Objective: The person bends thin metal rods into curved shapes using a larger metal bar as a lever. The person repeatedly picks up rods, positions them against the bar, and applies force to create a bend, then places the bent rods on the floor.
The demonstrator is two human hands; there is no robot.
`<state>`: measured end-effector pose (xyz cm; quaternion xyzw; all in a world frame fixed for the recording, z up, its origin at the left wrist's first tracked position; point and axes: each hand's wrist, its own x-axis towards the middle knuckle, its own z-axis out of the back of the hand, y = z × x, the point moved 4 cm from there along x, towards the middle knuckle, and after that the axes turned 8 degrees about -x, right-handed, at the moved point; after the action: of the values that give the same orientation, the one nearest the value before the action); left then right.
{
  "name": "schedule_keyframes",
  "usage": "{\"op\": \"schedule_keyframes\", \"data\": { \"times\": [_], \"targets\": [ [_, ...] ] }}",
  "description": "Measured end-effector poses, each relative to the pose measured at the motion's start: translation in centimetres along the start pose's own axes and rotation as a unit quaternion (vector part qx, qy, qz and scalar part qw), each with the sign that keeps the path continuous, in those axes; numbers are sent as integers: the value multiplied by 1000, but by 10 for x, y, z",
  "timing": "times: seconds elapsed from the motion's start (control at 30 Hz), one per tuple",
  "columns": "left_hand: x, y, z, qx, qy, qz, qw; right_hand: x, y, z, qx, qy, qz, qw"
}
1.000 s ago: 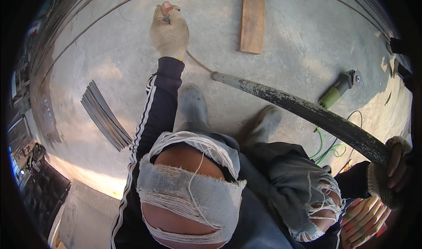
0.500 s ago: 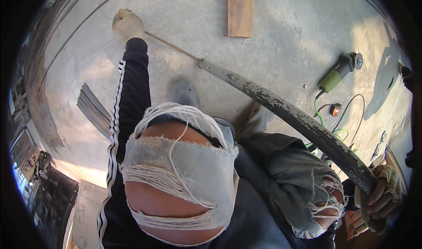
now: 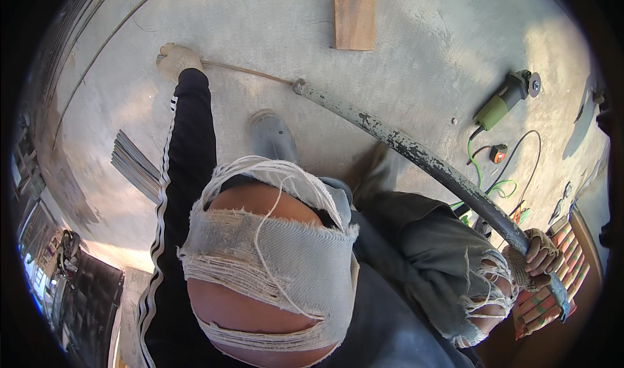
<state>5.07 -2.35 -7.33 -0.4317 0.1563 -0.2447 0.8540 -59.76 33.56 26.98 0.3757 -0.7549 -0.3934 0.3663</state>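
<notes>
A gloved left hand (image 3: 179,61), upper left of the frame, is closed in a fist around a thin rod (image 3: 244,70). At lower right, the right hand (image 3: 538,257), bare fingers showing beyond a knit glove, has its grip wrapped around a long, paint-flaked pipe (image 3: 409,148). The thin rod runs to the pipe's upper-left end, just above a grey boot (image 3: 273,137); whether it passes inside the end or only meets its lip cannot be told. In the last second the left hand has swung out to the left, and a longer stretch of rod now shows between fist and pipe. The right hand has come in from the frame's edge, with a grey curved piece visible just below it. The shift appears to set the rod and pipe nearly in line, worked as one length between two hands.

Beyond them, a bundle of cut rods (image 3: 135,166) lies at left on the concrete floor (image 3: 260,17). A wooden plank (image 3: 354,14) sits at top centre, and a green-bodied angle grinder (image 3: 500,105) rests at upper right, an orange-and-black box (image 3: 498,153) near its cord.
</notes>
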Motion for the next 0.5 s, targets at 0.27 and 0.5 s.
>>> {"op": "schedule_keyframes", "data": {
  "times": [0.27,0.5],
  "targets": [
    [-3,-47,-27,-42,56,-122,990,-7,-37,-10,86,-40,24,995],
    [35,13,4,-173,244,-7,954,36,26,-21,83,14,18,996]
  ]
}}
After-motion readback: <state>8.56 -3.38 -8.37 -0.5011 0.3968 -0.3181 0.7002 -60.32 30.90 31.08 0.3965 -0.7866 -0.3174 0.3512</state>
